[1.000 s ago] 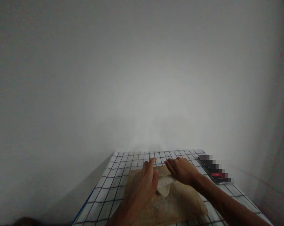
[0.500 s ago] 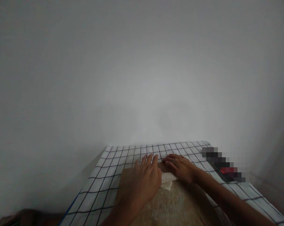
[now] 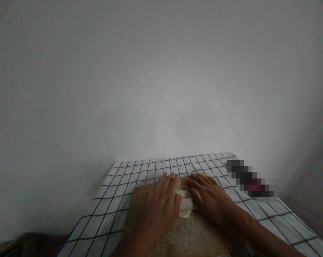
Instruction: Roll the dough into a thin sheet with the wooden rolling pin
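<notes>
A wooden board [image 3: 188, 235] with a pale, powdery-looking surface lies in front of me. On it is a whitish, soft-looking piece like dough [image 3: 185, 207], partly covered by both hands. My left hand [image 3: 163, 203] lies over the left side of the piece, palm down, fingers stretched forward and slightly apart. Across its right side rests my right hand [image 3: 209, 198], also palm down with fingers extended toward the far edge of the board. Whatever lies under the palms is hidden.
A white tablecloth with a black grid [image 3: 110, 200] covers the table under the board. At the right edge lies a dark and red item [image 3: 249, 182], blurred by pixels. A pale wall [image 3: 161, 89] rises behind the table. Something dark [image 3: 30, 244] stands at lower left.
Both hands have come slightly closer to me over the pale piece, and more of it shows between them. The view has shifted a little.
</notes>
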Demonstrator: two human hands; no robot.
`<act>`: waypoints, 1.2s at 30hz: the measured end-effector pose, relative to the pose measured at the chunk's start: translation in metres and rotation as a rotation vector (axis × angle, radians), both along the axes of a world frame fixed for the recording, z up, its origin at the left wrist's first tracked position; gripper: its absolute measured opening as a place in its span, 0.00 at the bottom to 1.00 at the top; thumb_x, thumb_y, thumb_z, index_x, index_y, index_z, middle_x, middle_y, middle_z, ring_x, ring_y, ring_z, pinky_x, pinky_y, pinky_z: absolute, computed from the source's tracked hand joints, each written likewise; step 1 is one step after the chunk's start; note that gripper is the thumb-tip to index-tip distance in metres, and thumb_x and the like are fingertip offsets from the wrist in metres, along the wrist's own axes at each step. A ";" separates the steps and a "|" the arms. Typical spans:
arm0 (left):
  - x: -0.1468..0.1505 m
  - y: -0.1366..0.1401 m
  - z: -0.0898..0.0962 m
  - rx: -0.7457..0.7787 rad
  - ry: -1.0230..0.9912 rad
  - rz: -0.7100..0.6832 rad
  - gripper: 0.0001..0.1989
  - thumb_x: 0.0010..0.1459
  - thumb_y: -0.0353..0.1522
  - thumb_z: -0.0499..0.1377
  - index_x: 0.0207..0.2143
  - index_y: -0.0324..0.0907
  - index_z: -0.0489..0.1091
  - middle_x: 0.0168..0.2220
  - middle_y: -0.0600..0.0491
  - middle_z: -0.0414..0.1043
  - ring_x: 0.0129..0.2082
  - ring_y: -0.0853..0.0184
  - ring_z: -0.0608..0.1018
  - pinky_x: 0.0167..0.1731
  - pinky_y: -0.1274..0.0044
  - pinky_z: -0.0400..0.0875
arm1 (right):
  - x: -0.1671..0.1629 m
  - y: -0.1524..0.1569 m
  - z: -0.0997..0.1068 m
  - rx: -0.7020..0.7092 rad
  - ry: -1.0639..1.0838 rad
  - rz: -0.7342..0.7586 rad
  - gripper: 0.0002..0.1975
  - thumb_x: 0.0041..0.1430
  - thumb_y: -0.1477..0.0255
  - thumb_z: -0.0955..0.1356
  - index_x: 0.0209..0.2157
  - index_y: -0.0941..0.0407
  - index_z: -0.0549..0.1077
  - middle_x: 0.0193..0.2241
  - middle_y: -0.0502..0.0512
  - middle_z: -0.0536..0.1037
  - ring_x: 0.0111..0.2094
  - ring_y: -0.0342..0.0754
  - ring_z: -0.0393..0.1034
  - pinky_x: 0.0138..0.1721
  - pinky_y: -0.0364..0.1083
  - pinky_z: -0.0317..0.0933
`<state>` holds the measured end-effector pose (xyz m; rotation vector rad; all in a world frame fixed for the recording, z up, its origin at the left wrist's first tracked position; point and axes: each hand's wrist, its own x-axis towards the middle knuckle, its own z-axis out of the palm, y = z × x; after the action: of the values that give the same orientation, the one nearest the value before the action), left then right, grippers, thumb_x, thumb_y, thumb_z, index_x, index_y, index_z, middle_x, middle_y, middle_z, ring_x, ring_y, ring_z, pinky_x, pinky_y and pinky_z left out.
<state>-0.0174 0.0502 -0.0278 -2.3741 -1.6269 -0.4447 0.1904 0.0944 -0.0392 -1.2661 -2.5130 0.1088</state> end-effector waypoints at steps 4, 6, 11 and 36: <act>0.000 -0.004 0.000 -0.002 0.003 -0.029 0.26 0.65 0.31 0.45 0.64 0.41 0.56 0.66 0.50 0.57 0.67 0.58 0.58 0.62 0.61 0.58 | 0.000 -0.018 -0.004 0.004 0.010 -0.063 0.23 0.71 0.66 0.51 0.60 0.50 0.65 0.64 0.55 0.63 0.65 0.54 0.52 0.63 0.62 0.50; -0.002 -0.008 -0.006 0.013 0.007 -0.040 0.26 0.66 0.32 0.44 0.66 0.41 0.54 0.67 0.49 0.56 0.67 0.59 0.58 0.63 0.62 0.58 | -0.001 -0.028 -0.008 0.010 0.010 -0.110 0.23 0.71 0.64 0.51 0.61 0.49 0.64 0.64 0.54 0.62 0.66 0.56 0.51 0.62 0.66 0.49; -0.009 -0.021 -0.026 0.063 -0.032 -0.045 0.29 0.67 0.33 0.45 0.69 0.47 0.46 0.69 0.53 0.51 0.67 0.61 0.57 0.63 0.64 0.59 | -0.002 -0.041 -0.016 0.038 0.010 -0.142 0.24 0.71 0.63 0.52 0.64 0.47 0.60 0.65 0.53 0.60 0.67 0.58 0.50 0.62 0.70 0.45; 0.009 0.015 0.003 -0.115 -0.057 0.169 0.24 0.67 0.33 0.44 0.63 0.39 0.59 0.65 0.41 0.59 0.63 0.53 0.64 0.57 0.58 0.64 | -0.014 0.071 0.009 -0.031 -0.063 0.228 0.22 0.69 0.67 0.56 0.57 0.58 0.70 0.57 0.60 0.72 0.62 0.53 0.60 0.60 0.54 0.57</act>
<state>-0.0087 0.0652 -0.0250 -2.2970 -1.9081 -0.3990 0.1764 0.1650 -0.0306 -1.0046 -2.7126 0.1636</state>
